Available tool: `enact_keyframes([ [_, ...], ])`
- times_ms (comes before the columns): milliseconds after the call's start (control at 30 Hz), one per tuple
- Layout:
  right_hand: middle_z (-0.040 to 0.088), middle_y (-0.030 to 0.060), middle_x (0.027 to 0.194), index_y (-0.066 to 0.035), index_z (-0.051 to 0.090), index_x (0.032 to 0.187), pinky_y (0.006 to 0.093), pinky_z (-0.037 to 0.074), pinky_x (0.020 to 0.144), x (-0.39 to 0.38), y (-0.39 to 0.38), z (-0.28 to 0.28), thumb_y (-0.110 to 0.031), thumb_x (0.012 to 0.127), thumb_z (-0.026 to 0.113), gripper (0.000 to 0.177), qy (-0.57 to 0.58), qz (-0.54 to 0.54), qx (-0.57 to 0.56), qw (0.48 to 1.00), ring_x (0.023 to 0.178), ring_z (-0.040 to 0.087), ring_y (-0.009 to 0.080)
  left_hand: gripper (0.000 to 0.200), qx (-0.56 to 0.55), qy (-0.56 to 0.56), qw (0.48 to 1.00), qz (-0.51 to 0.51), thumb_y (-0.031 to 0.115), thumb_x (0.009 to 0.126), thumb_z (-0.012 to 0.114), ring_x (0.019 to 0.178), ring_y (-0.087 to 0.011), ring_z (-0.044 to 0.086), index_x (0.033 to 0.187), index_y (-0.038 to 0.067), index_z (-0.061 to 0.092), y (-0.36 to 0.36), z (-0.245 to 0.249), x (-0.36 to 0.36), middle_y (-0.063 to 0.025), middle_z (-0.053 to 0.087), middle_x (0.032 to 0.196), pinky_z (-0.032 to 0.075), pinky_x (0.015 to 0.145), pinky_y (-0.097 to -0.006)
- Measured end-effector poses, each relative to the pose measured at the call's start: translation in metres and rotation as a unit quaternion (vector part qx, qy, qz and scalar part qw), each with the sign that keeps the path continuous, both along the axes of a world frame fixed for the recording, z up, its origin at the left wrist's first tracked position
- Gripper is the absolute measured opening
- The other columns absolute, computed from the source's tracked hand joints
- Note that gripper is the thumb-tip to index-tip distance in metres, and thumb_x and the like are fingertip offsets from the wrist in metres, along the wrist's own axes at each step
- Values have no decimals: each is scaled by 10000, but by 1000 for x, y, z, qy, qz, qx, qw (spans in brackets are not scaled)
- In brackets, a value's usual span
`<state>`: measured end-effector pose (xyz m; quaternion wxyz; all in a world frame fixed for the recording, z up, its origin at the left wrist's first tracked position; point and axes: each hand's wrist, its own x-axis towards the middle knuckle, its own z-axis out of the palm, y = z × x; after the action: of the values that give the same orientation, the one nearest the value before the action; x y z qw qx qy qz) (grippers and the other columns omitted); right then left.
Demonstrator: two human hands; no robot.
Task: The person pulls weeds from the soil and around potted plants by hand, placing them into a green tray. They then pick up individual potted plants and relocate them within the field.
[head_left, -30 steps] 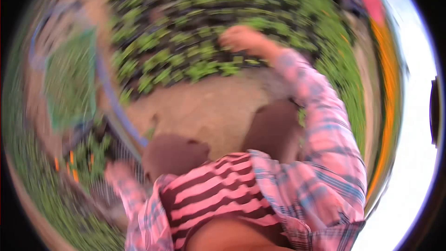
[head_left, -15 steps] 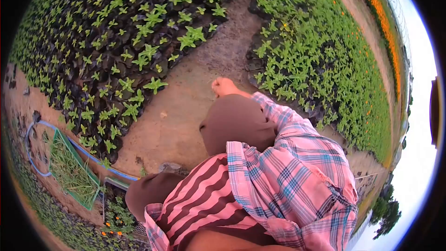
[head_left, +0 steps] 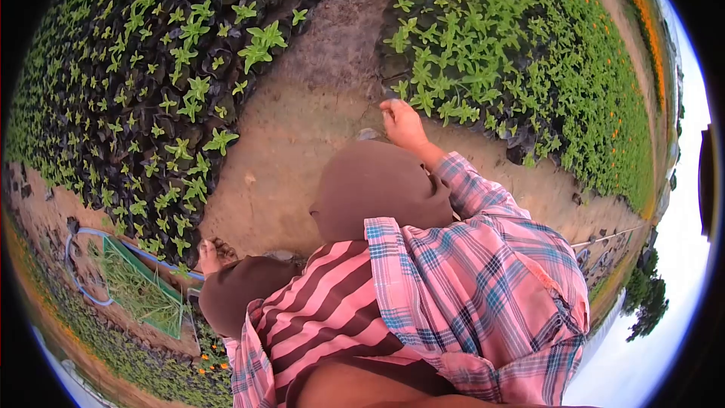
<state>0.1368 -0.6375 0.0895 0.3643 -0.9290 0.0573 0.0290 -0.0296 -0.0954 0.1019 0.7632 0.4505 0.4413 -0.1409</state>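
Observation:
My right hand (head_left: 405,125) is beyond my right knee, over the bare soil path (head_left: 279,151). Its fingers are curled together close to the near edge of the right bed of bagged green seedlings (head_left: 468,68); whatever they might hold is hidden. Past my left knee, my left hand (head_left: 214,255) shows only in part, its fingers bent and dark at the tips. It is low by the corner of the left bed of seedlings in black bags (head_left: 143,91), and the knee covers the rest of it.
A green crate of cut grass (head_left: 147,291) stands at the lower left, with a blue hose (head_left: 83,230) looped around it. A small stone (head_left: 368,134) lies near my right hand. Orange flowers (head_left: 638,0) line the far right.
My right hand has shifted right and a little away from me, nearer the right bed. My left hand has come into view beside the left knee. The whole view has tilted slightly.

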Motion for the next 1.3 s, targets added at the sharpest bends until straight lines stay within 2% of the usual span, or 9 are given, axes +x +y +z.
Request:
enact_keyframes([
  [233,451,212,1193,-64,518,1166,414,476,802,-16,-8,26,-31,769,534,398,22,-78,-148,986,969,543,375,175,-18,34,999,24,250,948,495,683,-207,522,1008,86,516,-16,-9,-18,-71,538,835,436,572,-359],
  [267,447,245,1210,-54,509,1186,436,472,815,-19,-10,25,-30,779,500,407,38,-78,-161,983,988,536,404,179,249,-8,943,-220,238,947,481,687,-235,534,1009,76,521,-7,-23,-34,-95,543,834,441,576,-371],
  [333,431,291,1266,-42,486,1237,472,461,849,-20,-14,21,-44,810,426,431,63,-46,-160,984,1043,514,447,226,715,-186,499,-452,244,894,511,689,-316,546,1012,52,533,-9,-17,-42,-146,550,822,443,590,-407],
  [367,434,297,1271,-39,490,1230,470,462,859,-18,-9,25,-55,817,431,417,117,-47,-186,974,1050,514,452,253,532,-36,734,-421,219,826,574,673,-333,532,1017,56,540,-4,-30,-42,-134,545,778,429,579,-427],
  [400,435,289,1275,-46,492,1228,472,474,834,-15,-7,24,-68,820,440,412,122,-43,-185,974,1035,526,449,209,723,-190,496,-442,231,792,607,661,-329,521,921,74,560,-6,-38,-40,-119,529,725,409,552,-447],
  [467,472,287,1212,-62,498,1205,475,495,769,-12,-4,26,-95,821,464,387,160,-72,-208,962,972,560,430,227,758,-182,475,-408,275,786,642,607,-271,526,731,86,528,-18,-44,-31,-97,534,673,406,497,-415],
  [533,523,273,1059,-33,513,1100,471,484,727,-12,-18,3,-94,803,509,303,135,-40,-225,964,880,574,412,327,283,38,953,-103,351,850,630,665,-137,574,735,59,540,-39,-15,-10,-68,615,699,460,580,-307],
  [933,619,176,765,-47,595,782,414,474,682,48,-10,32,-190,700,688,189,92,184,-119,971,751,609,339,353,237,-10,902,-359,306,904,548,776,-228,611,1110,23,502,-52,-81,18,-130,623,959,516,650,-365],
  [1300,539,28,577,-15,545,751,247,419,431,95,277,140,-60,786,672,139,199,616,-92,757,484,512,72,319,15,-80,995,-64,331,860,626,645,-117,550,1029,77,531,-91,-73,-19,-27,579,769,481,560,-284],
])
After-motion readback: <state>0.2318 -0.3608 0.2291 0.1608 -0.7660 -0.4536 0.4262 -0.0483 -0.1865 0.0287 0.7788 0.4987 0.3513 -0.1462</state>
